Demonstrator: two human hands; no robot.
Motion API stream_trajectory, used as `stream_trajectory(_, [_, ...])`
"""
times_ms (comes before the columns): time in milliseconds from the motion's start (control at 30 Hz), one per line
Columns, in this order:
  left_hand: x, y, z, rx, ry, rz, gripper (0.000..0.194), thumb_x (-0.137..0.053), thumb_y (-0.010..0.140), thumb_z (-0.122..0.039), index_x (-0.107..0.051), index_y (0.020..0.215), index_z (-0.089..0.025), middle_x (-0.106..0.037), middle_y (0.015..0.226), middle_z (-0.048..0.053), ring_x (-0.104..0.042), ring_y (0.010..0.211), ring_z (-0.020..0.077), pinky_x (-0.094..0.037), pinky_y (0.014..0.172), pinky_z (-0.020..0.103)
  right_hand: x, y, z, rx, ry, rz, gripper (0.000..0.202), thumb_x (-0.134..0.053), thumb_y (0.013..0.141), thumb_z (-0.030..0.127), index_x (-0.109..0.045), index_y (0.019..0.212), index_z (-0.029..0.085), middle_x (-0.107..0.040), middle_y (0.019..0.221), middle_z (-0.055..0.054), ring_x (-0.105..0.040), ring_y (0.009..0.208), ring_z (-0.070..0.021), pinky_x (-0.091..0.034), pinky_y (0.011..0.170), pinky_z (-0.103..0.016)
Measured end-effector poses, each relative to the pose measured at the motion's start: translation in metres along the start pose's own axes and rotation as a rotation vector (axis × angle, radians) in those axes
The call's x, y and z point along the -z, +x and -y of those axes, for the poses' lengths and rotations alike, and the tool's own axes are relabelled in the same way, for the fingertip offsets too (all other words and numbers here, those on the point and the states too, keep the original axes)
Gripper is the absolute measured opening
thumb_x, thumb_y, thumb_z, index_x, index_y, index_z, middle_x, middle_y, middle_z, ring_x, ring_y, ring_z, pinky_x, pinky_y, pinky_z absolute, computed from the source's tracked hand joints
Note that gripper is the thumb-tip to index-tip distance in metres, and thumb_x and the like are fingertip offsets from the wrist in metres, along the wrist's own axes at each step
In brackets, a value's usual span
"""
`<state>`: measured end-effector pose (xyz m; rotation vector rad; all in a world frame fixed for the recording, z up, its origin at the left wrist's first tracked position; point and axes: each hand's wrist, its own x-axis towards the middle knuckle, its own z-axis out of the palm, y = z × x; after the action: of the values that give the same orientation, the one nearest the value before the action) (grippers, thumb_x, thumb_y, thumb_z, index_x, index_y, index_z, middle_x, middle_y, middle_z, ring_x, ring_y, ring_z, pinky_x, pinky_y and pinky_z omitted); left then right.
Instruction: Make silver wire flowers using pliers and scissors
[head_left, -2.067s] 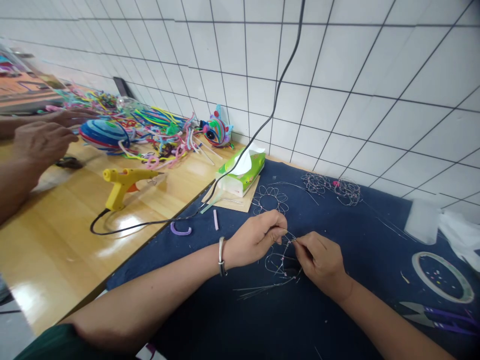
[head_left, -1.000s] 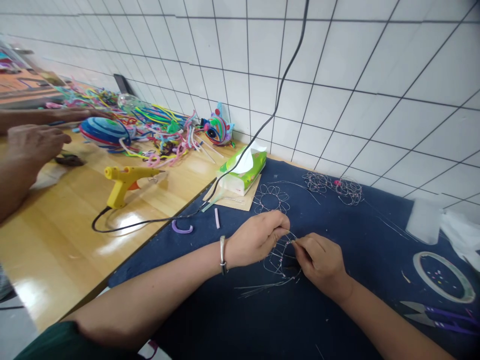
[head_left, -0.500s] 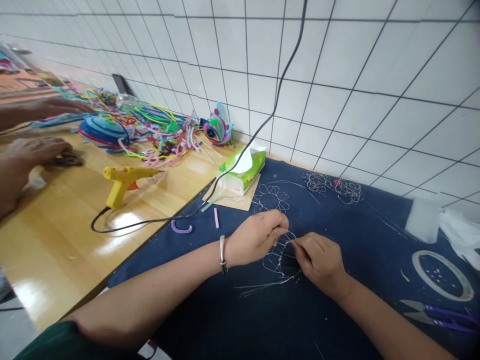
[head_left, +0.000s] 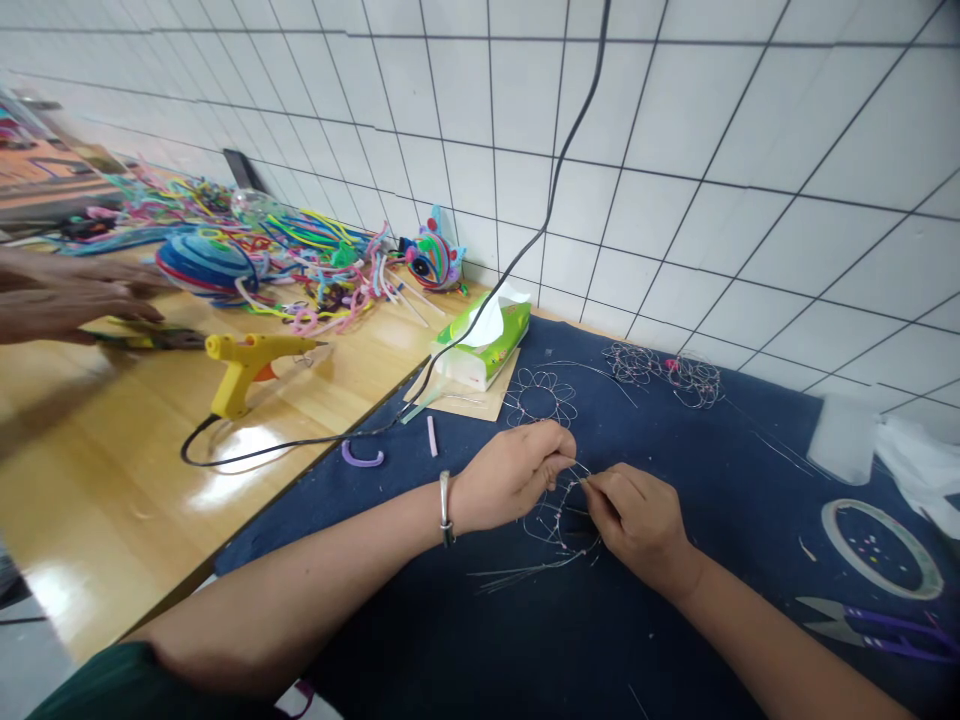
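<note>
Over the dark blue cloth (head_left: 480, 620), a thin wire ring with looped petals (head_left: 559, 530) and small beads hangs between my hands. My left hand (head_left: 517, 470), with a silver bangle at the wrist, pinches a wire at its upper edge. My right hand (head_left: 637, 515) pinches the same part just to the right, fingertips close together. Loose wire ends (head_left: 517, 575) stick out toward the lower left. Behind my left hand lies a similar flower-shaped wire ring (head_left: 540, 398). My fingers hide part of the held wire.
On the left wooden table are a yellow glue gun (head_left: 244, 370), colourful pipe cleaners (head_left: 330, 250) and a co-worker's hands (head_left: 90, 295) near pliers (head_left: 157, 338). A tissue pack (head_left: 484, 340) and wire coils (head_left: 664, 372) lie behind. To the right are a tape ring with beads (head_left: 883, 550) and purple-handled snips (head_left: 874, 628).
My two hands and the wire ring stay almost in place. The co-worker's hands have shifted, and pliers now show beside the glue gun.
</note>
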<state>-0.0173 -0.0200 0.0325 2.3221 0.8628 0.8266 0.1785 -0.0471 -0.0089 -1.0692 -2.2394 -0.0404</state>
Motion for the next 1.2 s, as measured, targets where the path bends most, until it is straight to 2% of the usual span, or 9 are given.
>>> stream_trajectory(433, [0.0012,-0.0001,-0.0006,0.004,0.003,0.003,0.013,-0.032,0.088,-0.018,-0.043,0.082,-0.016,-0.051,0.067,-0.001,-0.048,0.061,0.0099,-0.040,0.062,0.025,0.0016,0.0011,0.0004,0.007,-0.012,0.007,0.009,-0.051,0.080,0.017,-0.058,0.075,0.017,-0.053,0.064,-0.001,-0.050,0.059,-0.0098,-0.039,0.059,-0.023])
stream_trajectory(700, [0.0022,-0.0003,-0.0012,-0.009,0.018,-0.009,0.012,-0.034,0.088,-0.018,-0.044,0.083,-0.016,-0.051,0.075,0.001,-0.048,0.064,0.0089,-0.039,0.060,0.022,0.0013,0.0005,-0.0003,0.006,0.008,0.022,0.006,-0.052,0.079,0.015,-0.058,0.078,0.017,-0.055,0.066,-0.002,-0.051,0.062,-0.0110,-0.040,0.060,-0.025])
stream_trajectory(1200, [0.0021,0.0007,-0.0005,-0.038,0.056,-0.009,0.012,-0.033,0.088,-0.017,-0.043,0.083,-0.016,-0.050,0.076,0.002,-0.047,0.068,0.0106,-0.039,0.062,0.024,0.0014,-0.0002,0.0000,0.012,0.004,0.029,0.006,-0.052,0.079,0.015,-0.058,0.078,0.016,-0.055,0.068,-0.002,-0.050,0.063,-0.0107,-0.039,0.061,-0.025])
